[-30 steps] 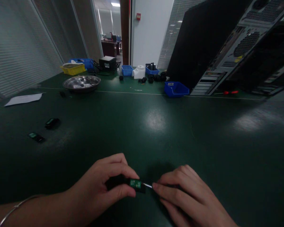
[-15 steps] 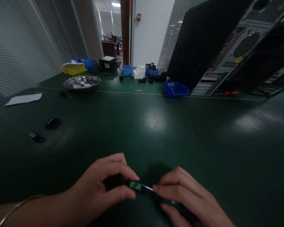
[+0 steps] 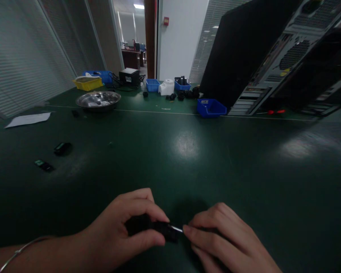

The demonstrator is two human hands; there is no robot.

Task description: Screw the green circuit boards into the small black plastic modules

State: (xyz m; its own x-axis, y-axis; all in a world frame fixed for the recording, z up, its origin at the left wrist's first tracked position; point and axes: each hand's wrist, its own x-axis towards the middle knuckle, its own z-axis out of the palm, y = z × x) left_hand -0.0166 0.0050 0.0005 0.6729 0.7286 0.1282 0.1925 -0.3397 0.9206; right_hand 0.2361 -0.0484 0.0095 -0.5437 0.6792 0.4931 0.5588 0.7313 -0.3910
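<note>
Near the bottom centre, my left hand point(image 3: 130, 223) pinches a small black plastic casing point(image 3: 166, 229) between thumb and fingers. My right hand point(image 3: 221, 239) is closed around a screwdriver, its thin metal shaft point(image 3: 176, 229) reaching left to the casing's end. The fingers hide the screwdriver's handle, and how far the tip goes into the casing cannot be made out. On the table at left lie a small black part with a green face point(image 3: 44, 165) and a thicker black part point(image 3: 62, 148). A tiny greenish piece point(image 3: 110, 144) lies to their right.
The green table point(image 3: 147, 151) carries a metal bowl point(image 3: 98, 104) and a white paper sheet point(image 3: 28, 119) at left. Along the back stand a yellow bin point(image 3: 87, 83), blue bins point(image 3: 211, 109) and a white housing point(image 3: 166, 88). A computer case point(image 3: 244, 64) stands at right.
The green circuit board that showed on the casing is no longer visible there. A tiny greenish piece now appears on the table at left. Both hands have shifted only slightly.
</note>
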